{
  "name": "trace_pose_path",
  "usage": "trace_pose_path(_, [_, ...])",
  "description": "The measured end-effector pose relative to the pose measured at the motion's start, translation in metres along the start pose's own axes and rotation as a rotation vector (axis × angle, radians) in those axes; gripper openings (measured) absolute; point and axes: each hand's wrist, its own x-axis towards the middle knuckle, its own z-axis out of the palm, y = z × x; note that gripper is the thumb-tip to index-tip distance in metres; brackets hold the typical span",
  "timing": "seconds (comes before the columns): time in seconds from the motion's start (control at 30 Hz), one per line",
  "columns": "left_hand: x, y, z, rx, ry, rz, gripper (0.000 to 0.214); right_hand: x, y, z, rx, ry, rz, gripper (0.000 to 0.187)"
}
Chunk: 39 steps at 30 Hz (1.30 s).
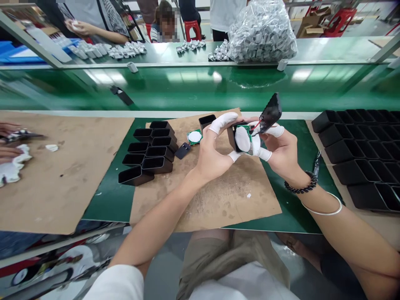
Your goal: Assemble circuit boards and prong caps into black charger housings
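Both my hands are raised over a brown cardboard sheet (218, 200) and wear white finger cots. My left hand (214, 154) grips a black rectangular housing (231, 137) with a white round pad and a green circuit board (244, 138) at its mouth. My right hand (279, 148) pinches the same assembly from the right. A black end cap (270, 112) stands above it, joined by red wires. On the cardboard to the left lie a second green board with a white disc (194, 136) and a small black cap (183, 150).
Several empty black housings (146, 152) are stacked left of my hands; one more (207, 121) stands behind. Rows of black housings (359, 154) fill the right side. A green conveyor (200, 87) runs behind, with a bag of grey parts (262, 31). Other people's hands (9, 152) work at far left.
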Motion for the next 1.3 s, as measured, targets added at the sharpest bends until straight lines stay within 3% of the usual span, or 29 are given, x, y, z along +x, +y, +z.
trace_pose_path(0.2, [0.002, 0.004, 0.001, -0.043, 0.025, 0.039, 0.067, -0.003, -0.001, 0.0, -0.013, -0.003, -0.064, 0.039])
trace_pose_path(0.67, [0.001, 0.001, 0.002, 0.027, 0.019, -0.033, 0.069, -0.003, -0.006, 0.002, -0.155, -0.001, 0.024, 0.04])
trace_pose_path(0.8, [0.0, -0.004, 0.003, 0.074, -0.001, -0.161, 0.072, -0.005, 0.001, 0.004, -0.155, 0.024, 0.088, 0.04])
trace_pose_path(0.9, [-0.003, -0.01, 0.005, 0.095, -0.012, -0.322, 0.073, -0.005, 0.006, 0.004, -0.129, 0.026, 0.214, 0.041])
trace_pose_path(1.07, [-0.007, -0.023, 0.009, -0.019, -0.107, -0.569, 0.074, 0.003, 0.009, -0.002, -0.06, -0.11, 0.513, 0.042])
trace_pose_path(1.3, [-0.006, -0.027, 0.017, -0.298, -0.168, -0.733, 0.081, 0.015, 0.004, -0.024, 0.108, -0.294, 0.698, 0.061])
